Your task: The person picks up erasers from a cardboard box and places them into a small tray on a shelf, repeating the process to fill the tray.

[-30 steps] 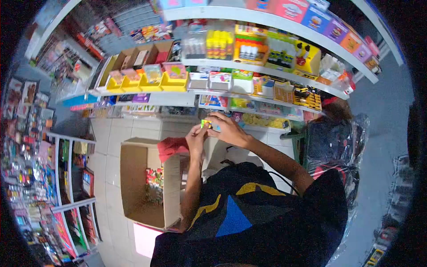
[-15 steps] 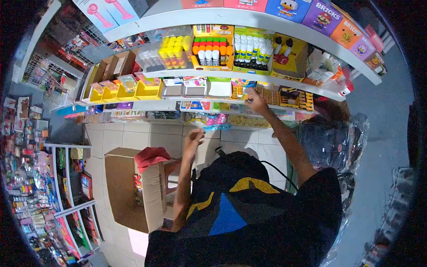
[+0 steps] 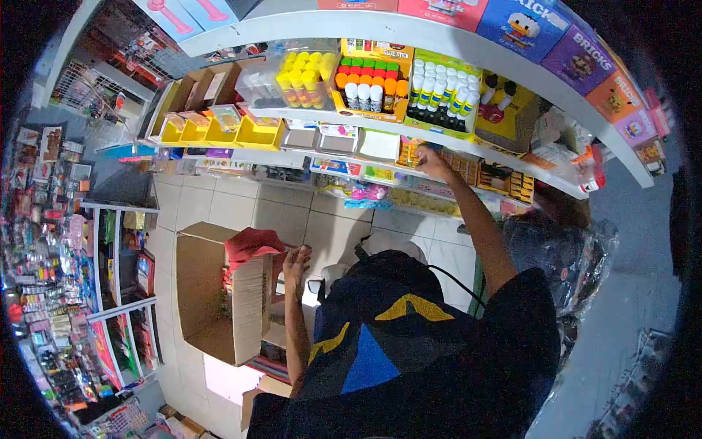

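Note:
My right hand (image 3: 434,164) reaches to the lower shelf, its fingers curled down at an orange-yellow small box (image 3: 409,152). Whatever those fingers hold, if anything, is too small to make out. A white open tray (image 3: 379,145) lies just left of that box. To the right are rows of small yellow-and-black packs (image 3: 504,179). Lower down, my left hand (image 3: 295,265) hangs with loosely bent fingers and nothing visible in them. It is beside the red cloth (image 3: 252,247) draped over the edge of a cardboard box (image 3: 248,314).
Above stand glue sticks (image 3: 369,84) and white-capped glue bottles (image 3: 439,91). Yellow bins (image 3: 256,133) line the shelf's left part. Brick-set boxes (image 3: 523,29) fill the top shelf. A plastic-wrapped dark bundle (image 3: 545,249) is at the right, and a crowded display (image 3: 51,271) at the left.
My left hand has dropped down and left, from in front of the lower shelf to beside the red cloth. My right hand stays at the shelf; the view has shifted slightly.

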Demonstrator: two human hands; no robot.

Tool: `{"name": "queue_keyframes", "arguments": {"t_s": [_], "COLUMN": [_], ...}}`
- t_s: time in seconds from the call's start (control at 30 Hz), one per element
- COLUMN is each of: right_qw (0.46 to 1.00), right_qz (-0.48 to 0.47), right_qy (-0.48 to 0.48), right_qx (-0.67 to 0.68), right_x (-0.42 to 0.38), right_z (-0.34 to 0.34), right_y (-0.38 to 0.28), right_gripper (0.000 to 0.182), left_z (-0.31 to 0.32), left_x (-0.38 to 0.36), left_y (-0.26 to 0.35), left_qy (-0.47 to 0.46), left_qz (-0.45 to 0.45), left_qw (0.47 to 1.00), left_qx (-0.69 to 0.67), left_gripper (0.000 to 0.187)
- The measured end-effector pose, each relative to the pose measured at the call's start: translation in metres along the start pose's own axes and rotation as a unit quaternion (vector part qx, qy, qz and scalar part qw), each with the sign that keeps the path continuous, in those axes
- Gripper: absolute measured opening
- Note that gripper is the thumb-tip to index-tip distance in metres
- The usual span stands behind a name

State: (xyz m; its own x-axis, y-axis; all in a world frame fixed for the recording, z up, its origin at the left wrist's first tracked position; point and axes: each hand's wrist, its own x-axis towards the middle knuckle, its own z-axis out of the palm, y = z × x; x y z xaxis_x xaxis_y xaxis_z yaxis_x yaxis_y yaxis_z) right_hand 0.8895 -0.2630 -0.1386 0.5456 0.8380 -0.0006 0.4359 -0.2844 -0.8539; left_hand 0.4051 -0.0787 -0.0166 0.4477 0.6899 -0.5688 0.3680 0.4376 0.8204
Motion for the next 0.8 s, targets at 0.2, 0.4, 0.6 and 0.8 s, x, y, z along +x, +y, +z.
{"name": "queue_keyframes", "arguments": {"t_s": [0.2, 0.4, 0.6, 0.8], "right_qw": [0.997, 0.99, 0.972, 0.964], "right_qz": [0.015, 0.116, 0.227, 0.256], "right_qy": [0.008, 0.076, 0.047, 0.015], "right_qx": [0.082, -0.014, -0.035, 0.073], "right_x": [-0.004, -0.006, 0.021, 0.023], "right_z": [0.002, 0.01, 0.02, 0.018], "right_y": [0.012, 0.014, 0.084, 0.076], "right_gripper": [0.041, 0.037, 0.036, 0.027], "left_z": [0.007, -0.001, 0.0, 0.011], "left_x": [-0.007, 0.008, -0.002, -0.019], "left_y": [0.009, -0.009, 0.006, 0.014], "left_qy": [-0.005, -0.021, -0.01, 0.036], "left_qz": [-0.005, 0.018, 0.015, -0.048], "left_qw": [1.0, 0.999, 1.0, 0.998], "left_qx": [0.026, -0.021, -0.003, -0.001], "left_gripper": [0.045, 0.043, 0.041, 0.043]}}
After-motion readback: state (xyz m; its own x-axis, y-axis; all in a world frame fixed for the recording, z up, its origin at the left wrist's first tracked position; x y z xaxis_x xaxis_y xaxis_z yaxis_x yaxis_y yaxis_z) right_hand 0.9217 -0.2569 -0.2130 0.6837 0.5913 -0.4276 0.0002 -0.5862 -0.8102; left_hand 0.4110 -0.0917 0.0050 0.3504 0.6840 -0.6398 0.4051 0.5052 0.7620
